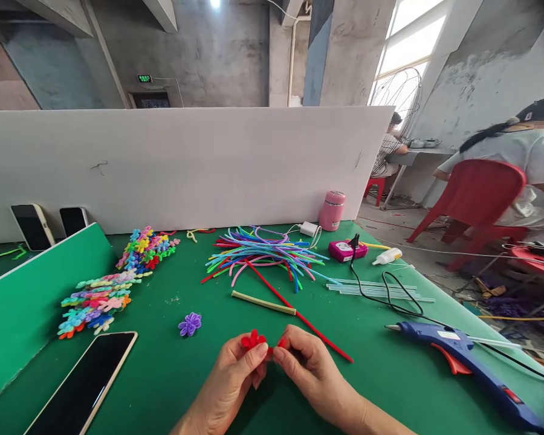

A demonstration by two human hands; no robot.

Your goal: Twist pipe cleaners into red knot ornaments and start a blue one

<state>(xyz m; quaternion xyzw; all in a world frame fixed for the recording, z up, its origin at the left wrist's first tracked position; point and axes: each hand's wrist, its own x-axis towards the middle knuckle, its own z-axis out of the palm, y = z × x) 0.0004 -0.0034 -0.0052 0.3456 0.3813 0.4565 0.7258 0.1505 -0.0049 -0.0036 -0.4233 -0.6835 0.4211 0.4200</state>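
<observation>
My left hand [236, 371] pinches a small red looped pipe-cleaner piece [254, 340] near the front middle of the table. Close on its right, my right hand [310, 371] has its thumb and forefinger closed on the same red piece. Behind the hands, a straight red pipe cleaner [315, 329] lies diagonally beside a short beige stick [263, 302]. A purple pipe-cleaner flower [190, 324] sits to the left. Farther back is a pile of loose multicoloured pipe cleaners [265, 251].
Finished colourful flowers [97, 302] are piled by a green divider [49, 308]. A phone [84, 380] lies front left. At right are a blue glue gun [462, 350], its cable, glue sticks [376, 289], a white bottle [387, 257] and a pink flask [332, 210]. People sit beyond.
</observation>
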